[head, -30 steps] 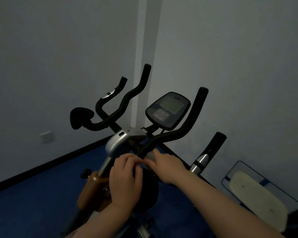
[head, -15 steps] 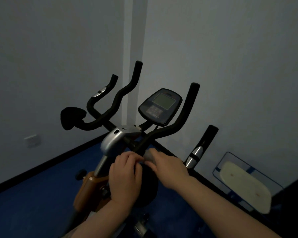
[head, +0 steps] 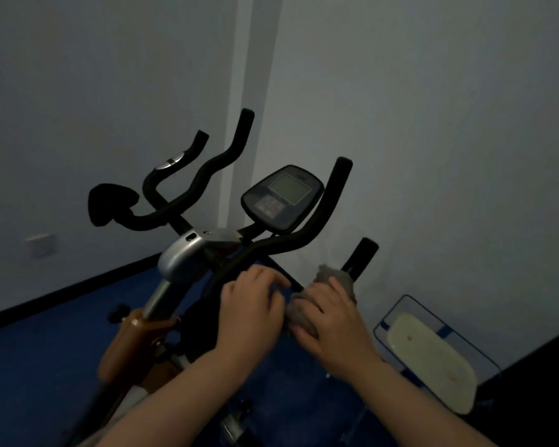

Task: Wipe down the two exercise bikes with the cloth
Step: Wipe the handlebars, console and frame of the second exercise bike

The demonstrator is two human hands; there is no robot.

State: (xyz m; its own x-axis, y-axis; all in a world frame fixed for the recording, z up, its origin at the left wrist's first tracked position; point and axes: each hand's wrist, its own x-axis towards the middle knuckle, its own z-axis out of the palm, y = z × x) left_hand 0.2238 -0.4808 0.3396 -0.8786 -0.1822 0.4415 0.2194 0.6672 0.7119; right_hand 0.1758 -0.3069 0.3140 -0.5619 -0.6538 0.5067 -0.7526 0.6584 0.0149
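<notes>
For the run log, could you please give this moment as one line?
right hand: holds cloth | left hand: on handlebar | stage: wiping bike

Dim home gym corner, exercise bike (head: 188, 253) with console (head: 281, 196), blue floor (head: 39, 350), bare walls (head: 433, 124)

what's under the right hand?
A crumpled grey cloth bunched under the right hand, beside the black handlebar. Palm covers the cloth's middle; whether it touches the bar can't be seen.

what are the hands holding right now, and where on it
The right hand grips the grey cloth bunched around its middle. The left hand rests by the bike's handlebar; whether it holds anything cannot be told.
</notes>
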